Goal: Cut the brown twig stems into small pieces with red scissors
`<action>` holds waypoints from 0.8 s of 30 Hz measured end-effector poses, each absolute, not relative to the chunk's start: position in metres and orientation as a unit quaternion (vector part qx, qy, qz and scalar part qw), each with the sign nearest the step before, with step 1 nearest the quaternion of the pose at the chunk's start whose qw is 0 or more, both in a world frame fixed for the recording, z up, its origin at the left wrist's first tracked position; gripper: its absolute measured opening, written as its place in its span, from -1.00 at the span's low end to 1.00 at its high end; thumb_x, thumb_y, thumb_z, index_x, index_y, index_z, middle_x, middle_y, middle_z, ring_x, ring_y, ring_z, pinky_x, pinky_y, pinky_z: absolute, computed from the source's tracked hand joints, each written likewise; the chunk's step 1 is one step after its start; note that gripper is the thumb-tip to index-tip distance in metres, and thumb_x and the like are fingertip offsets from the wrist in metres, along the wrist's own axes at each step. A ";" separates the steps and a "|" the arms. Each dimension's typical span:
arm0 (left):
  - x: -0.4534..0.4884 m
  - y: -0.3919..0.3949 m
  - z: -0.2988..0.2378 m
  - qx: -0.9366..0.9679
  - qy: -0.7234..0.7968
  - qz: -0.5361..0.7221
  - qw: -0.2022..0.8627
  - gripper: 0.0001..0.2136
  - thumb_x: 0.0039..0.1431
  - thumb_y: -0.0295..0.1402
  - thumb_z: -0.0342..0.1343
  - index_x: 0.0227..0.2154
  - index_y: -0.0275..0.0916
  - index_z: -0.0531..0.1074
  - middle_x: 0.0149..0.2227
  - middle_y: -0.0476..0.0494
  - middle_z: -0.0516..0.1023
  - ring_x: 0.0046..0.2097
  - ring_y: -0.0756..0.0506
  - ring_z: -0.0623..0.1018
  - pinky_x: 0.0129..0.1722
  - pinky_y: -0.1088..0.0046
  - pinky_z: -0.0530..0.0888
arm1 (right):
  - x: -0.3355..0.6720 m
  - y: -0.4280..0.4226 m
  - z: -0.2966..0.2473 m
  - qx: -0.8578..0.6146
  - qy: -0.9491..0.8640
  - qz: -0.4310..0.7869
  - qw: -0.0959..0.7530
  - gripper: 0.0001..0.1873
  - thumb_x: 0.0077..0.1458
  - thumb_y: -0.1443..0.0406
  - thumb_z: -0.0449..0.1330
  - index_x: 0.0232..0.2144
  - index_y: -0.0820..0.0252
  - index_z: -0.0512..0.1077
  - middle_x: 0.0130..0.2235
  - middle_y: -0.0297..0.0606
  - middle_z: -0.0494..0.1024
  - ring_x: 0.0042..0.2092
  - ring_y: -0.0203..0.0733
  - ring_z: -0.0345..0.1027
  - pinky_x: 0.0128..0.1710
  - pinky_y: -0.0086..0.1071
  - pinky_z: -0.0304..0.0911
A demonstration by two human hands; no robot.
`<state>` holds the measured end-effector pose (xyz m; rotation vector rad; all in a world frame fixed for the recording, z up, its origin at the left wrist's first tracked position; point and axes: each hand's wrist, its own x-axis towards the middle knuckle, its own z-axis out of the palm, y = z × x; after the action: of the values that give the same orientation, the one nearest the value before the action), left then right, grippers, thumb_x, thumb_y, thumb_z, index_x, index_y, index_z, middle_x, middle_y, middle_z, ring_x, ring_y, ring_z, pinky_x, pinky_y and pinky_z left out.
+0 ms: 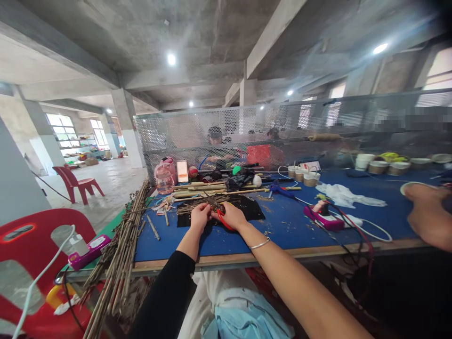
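Both my hands meet over the blue work table [293, 226]. My left hand [199, 215] is closed around a small bundle of thin dry twigs [212, 202]. My right hand [231, 215] is closed on red-handled scissors [222, 219], held at the twigs. Under the hands lies a black mat [252, 209] with more loose twigs [190, 207] on it. A silver bangle sits on my right wrist.
A long bundle of sticks [122, 254] lies along the table's left edge. Bamboo poles [212, 188], a pink jug [165, 176], a pink glue gun [323, 217] with cables, white cloth [348, 195] and round tape rolls [307, 176] lie about. Another person's arm [425, 214] rests at right; people sit behind the mesh screen [247, 127].
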<state>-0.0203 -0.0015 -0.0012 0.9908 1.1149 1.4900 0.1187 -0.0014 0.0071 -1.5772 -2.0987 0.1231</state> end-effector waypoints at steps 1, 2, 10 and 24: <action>-0.020 -0.001 -0.002 0.413 0.459 0.612 0.494 -0.80 -0.08 -0.31 0.17 -0.40 -0.34 0.42 -0.47 -0.10 0.48 -0.56 0.08 0.38 -0.61 0.61 0.29 | 0.119 -0.001 0.007 -0.576 -0.775 0.041 0.257 -0.40 -0.10 -0.19 0.03 -0.26 0.17 0.31 -0.22 -0.17 0.48 -0.20 -0.13 0.37 -0.33 -0.41 0.12; -0.020 -0.001 -0.002 0.418 0.458 0.610 0.493 -0.79 -0.09 -0.30 0.17 -0.39 -0.34 0.43 -0.48 -0.10 0.48 -0.56 0.09 0.38 -0.62 0.62 0.28 | 0.119 -0.001 0.007 -0.571 -0.778 0.034 0.261 -0.41 -0.10 -0.19 0.04 -0.26 0.18 0.31 -0.22 -0.17 0.47 -0.20 -0.13 0.36 -0.33 -0.41 0.12; -0.020 -0.004 0.000 0.447 0.451 0.594 0.495 -0.81 -0.11 -0.29 0.17 -0.45 -0.32 0.46 -0.51 -0.06 0.46 -0.61 0.11 0.30 -0.64 0.61 0.23 | 0.119 0.000 0.007 -0.542 -0.792 -0.020 0.280 -0.42 -0.10 -0.17 0.05 -0.29 0.21 0.31 -0.25 -0.15 0.45 -0.18 -0.11 0.32 -0.25 -0.37 0.13; -0.021 -0.005 -0.001 0.477 0.481 0.602 0.422 -0.78 -0.08 -0.27 0.14 -0.42 -0.35 0.51 -0.54 -0.08 0.47 -0.63 0.12 0.26 -0.67 0.63 0.18 | 0.119 -0.007 0.013 -0.592 -0.769 0.031 0.238 -0.37 -0.13 -0.24 -0.01 -0.30 0.14 0.35 -0.27 -0.17 0.52 -0.23 -0.10 0.40 -0.34 -0.40 0.14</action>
<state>-0.0215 -0.0048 -0.0008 1.1953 1.2053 1.5076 0.1189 -0.0066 0.0128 -1.6221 -2.1080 0.0846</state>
